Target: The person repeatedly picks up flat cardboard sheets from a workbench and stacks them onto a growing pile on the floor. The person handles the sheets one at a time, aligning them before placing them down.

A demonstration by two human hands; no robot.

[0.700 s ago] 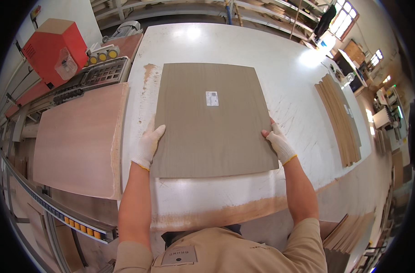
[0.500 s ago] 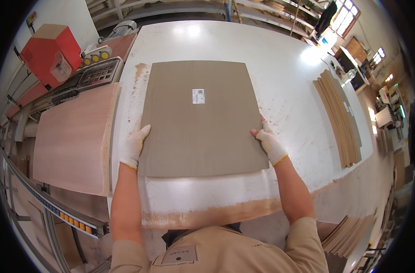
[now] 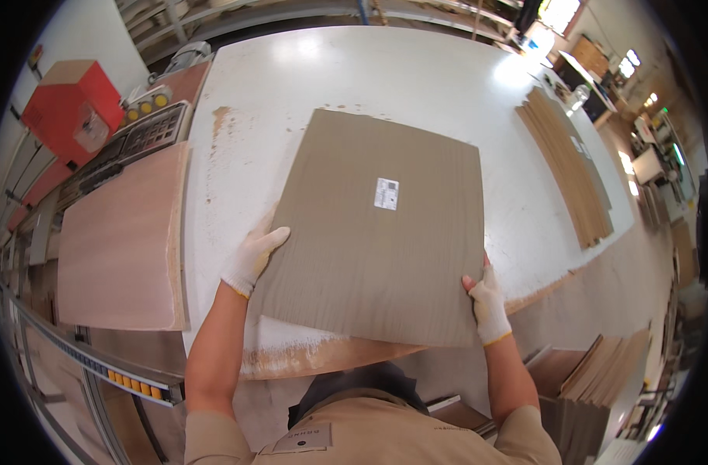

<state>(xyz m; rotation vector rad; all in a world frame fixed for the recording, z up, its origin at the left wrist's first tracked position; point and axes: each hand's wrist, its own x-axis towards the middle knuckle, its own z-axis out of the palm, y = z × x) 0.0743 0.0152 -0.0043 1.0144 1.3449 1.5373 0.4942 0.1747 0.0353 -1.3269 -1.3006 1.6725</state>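
Observation:
Between my two gloved hands is a flat grey-brown wood panel [image 3: 369, 263] with a small white label [image 3: 386, 194] on its face. My left hand [image 3: 253, 252] grips the panel's left edge, thumb on top and fingers hidden beneath. On the right edge, near the closest corner, my right hand [image 3: 487, 304] holds it the same way, with bare fingertips showing. The panel is turned clockwise over the white table [image 3: 292, 70], and its near right corner reaches past the table's front edge.
A stack of narrow boards [image 3: 563, 170] lies at the table's right. Left of the table are a pinkish board [image 3: 121, 240] and a red machine housing [image 3: 73, 108]. Several panels [image 3: 606, 368] lean at the lower right. A rail with yellow rollers [image 3: 137, 384] runs lower left.
The panel has turned clockwise and come to the right and nearer to me, both hands still holding its edges. My right hand has moved closer to my body.

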